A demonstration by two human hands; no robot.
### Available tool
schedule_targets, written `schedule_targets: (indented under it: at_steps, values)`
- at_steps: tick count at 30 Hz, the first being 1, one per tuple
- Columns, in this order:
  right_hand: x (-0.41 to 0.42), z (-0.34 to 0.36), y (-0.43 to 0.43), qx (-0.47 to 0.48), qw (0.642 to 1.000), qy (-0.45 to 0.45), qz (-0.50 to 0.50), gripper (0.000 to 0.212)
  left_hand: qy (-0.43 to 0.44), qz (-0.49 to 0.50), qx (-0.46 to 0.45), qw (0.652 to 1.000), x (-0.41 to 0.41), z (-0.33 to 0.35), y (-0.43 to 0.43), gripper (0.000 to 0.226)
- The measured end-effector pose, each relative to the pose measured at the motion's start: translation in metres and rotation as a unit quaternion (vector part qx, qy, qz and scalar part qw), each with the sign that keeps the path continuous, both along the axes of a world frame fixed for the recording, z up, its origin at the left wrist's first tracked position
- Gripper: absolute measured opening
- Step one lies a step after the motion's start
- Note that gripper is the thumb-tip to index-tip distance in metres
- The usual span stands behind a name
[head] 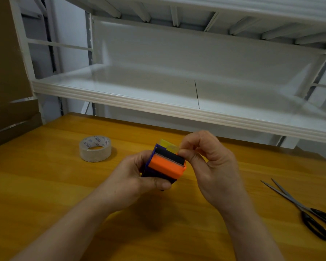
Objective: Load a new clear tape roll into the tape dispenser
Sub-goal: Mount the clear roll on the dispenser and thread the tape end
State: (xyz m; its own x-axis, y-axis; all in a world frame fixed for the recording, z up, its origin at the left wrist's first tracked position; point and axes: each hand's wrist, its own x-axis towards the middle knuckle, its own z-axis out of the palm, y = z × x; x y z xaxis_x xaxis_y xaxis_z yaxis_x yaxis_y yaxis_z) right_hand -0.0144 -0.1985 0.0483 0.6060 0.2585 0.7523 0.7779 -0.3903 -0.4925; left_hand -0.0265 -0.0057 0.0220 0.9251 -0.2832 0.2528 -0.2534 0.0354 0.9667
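A small tape dispenser (166,165) with a dark blue body, an orange front block and a toothed cutter edge is held above the wooden table (45,185). My left hand (132,178) grips its body from the left and below. My right hand (209,162) pinches a yellowish clear strip or flap (170,147) at the dispenser's top right with thumb and forefinger. A roll of clear tape (95,148) lies flat on the table, to the left of the dispenser and apart from both hands.
Black-handled scissors (305,210) lie on the table at the right, blades pointing up-left. A white metal shelf (158,102) overhangs the table's far edge. Brown cardboard boxes (6,81) stand at the far left.
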Motion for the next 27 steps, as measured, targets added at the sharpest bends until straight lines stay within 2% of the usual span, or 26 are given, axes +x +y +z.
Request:
schedule_targets:
  at_steps: [4,7,9,15,20,27]
  values:
    - [-0.0006,0.0,-0.0004,-0.006,1.0,0.009,-0.016,0.019,-0.005,0.001,0.007,1.0,-0.0007,0.0007,0.0006,0.037]
    - [-0.0018,0.0007,-0.0025,-0.018,0.999,0.026,-0.029,0.043,-0.024,0.003,0.031,0.999,-0.0004,0.0014,0.0009,0.036]
    - [-0.0018,0.0013,-0.0025,-0.032,0.998,0.027,-0.044,0.049,-0.025,0.01,0.038,0.999,0.0001,0.0008,0.0012,0.037]
    - [-0.0018,0.003,-0.0028,-0.036,0.997,-0.008,-0.071,0.021,-0.018,0.022,0.048,0.998,0.0009,-0.0009,0.0026,0.039]
    - [-0.0025,0.0037,-0.0042,-0.007,1.0,-0.015,-0.024,0.031,-0.025,0.023,0.024,0.999,0.0023,-0.0022,0.0019,0.043]
    - [-0.0044,0.0037,-0.0014,-0.022,0.999,-0.036,-0.02,0.028,-0.028,0.029,0.025,0.999,0.003,-0.0047,0.002,0.041]
